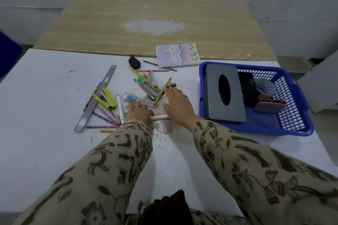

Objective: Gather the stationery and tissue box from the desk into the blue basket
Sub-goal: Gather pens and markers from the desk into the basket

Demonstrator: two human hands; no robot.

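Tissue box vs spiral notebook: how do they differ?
The tissue box is dark grey; the notebook is pastel purple. The tissue box is in the blue basket; the notebook lies outside it. The tissue box is thick with an oval slot; the notebook is thin. Both are rectangular.

Open passage: white desk (45, 107) at left and near left. Obstacles: steel ruler (97, 98) and scattered pens (146, 86) at centre, notebook (177, 55) far centre, blue basket (274, 130) holding tissue box (212, 93) at right.
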